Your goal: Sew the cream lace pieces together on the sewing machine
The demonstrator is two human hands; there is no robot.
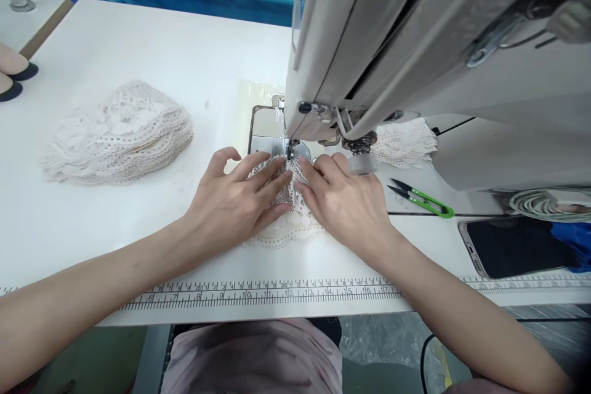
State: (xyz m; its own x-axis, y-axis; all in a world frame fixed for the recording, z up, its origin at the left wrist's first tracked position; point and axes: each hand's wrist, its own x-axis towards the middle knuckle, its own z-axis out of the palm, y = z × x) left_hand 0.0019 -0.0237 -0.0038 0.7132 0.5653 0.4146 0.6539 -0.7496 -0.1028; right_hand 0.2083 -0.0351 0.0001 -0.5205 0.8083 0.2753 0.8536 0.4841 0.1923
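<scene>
A small piece of cream lace (289, 231) lies on the white table (138, 49) under the needle (290, 151) of a sewing machine (415, 43). My left hand (235, 197) lies flat on the lace's left side, fingers stretched toward the needle. My right hand (344, 197) presses the lace's right side, fingers flat and pointing at the presser foot. Both hands nearly meet just in front of the needle.
A pile of cream lace pieces (120, 135) sits at the left. More lace (406, 143) lies behind the machine. Green thread snips (422, 198) and a dark phone (512, 246) lie at the right. A printed ruler (258, 292) runs along the table's front edge.
</scene>
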